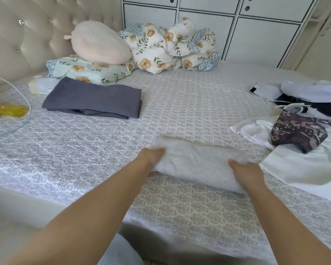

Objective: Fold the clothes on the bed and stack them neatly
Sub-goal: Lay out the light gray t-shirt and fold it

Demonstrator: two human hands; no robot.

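Observation:
A folded white garment (196, 161) lies in the middle of the patterned bed (103, 150), slightly raised at its near edge. My left hand (151, 158) grips its left end, thumb on top. My right hand (246, 173) grips its right end the same way. A folded dark grey garment (94, 101) rests flat at the far left of the bed. A loose heap of unfolded clothes (304, 121), white, black and purple-patterned, lies at the right edge.
A floral pillow (88, 71) with a pink plush cushion (99, 43) on it and a bundled floral duvet (170, 46) sit by the tufted headboard. White cupboards (237, 25) stand behind. A round object with yellow inside (8, 111) lies at far left.

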